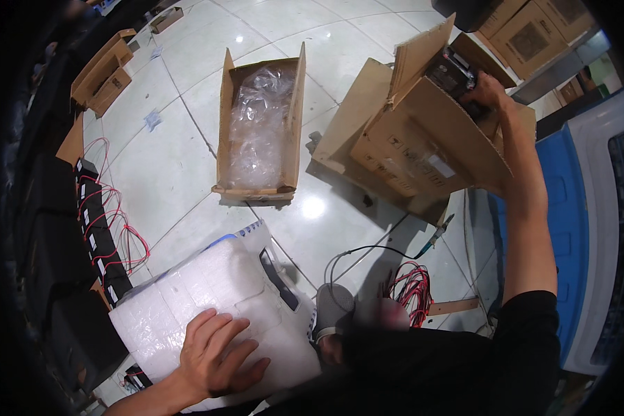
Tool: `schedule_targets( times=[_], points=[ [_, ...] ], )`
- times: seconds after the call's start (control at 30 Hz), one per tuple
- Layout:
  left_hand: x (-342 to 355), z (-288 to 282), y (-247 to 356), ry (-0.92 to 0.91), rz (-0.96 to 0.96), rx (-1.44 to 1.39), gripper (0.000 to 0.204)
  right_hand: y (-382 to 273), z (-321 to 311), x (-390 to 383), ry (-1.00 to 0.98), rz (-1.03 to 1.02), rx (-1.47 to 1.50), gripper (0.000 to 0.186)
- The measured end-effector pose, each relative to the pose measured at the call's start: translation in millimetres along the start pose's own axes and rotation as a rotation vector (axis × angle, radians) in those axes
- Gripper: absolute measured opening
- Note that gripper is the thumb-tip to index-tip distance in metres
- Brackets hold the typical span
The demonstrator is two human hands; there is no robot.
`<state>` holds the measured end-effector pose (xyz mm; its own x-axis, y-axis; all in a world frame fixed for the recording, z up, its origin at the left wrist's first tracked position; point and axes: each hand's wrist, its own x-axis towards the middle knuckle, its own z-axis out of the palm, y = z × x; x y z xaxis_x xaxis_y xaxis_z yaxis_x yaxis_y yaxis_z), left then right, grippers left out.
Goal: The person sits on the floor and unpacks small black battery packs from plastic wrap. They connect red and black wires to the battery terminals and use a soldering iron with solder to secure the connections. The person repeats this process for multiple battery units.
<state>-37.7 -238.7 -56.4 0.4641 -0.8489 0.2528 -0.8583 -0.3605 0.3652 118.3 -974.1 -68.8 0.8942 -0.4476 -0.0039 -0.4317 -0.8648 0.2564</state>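
Left hand (pixel 218 357): fingers released over the white wrapping (pixel 194 295). Right hand (pixel 487 93): grasp on the black item (pixel 449 72) cannot be told; any lift should clear the carton (pixel 423 135) walls.

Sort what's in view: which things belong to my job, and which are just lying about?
Likely job:
black item at right hand
large open box
white wrapped block under left hand

Likely just lying about:
clear plastic wrap
red wire bundle

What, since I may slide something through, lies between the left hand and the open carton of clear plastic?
In the head view: part of the white-wrapped object, then a strip of tiled floor.
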Motion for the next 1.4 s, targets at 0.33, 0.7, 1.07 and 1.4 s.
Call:
schedule_targets(
  times=[0.33, 0.7, 1.07, 1.4],
  points=[
    [5, -3, 1, 0.052, -0.009, -0.048, 0.031, -42, -13, -58, 0.195, -0.123, 0.236, 0.057],
    [-7, 13, -5, 0.231, 0.098, -0.049, 0.028, -114, -175, -162, 0.443, -0.081, 0.352, 0.066],
    [-18, -17, 20, 0.241, -0.131, -0.154, 0.070, -257, -292, -326, 0.086, -0.917, 1.023, 0.081],
    [-91, -61, 28, 0.337, -0.347, -0.326, 0.116, -426, -273, -458, -0.085, -1.307, 0.426, 0.082]
  ],
)
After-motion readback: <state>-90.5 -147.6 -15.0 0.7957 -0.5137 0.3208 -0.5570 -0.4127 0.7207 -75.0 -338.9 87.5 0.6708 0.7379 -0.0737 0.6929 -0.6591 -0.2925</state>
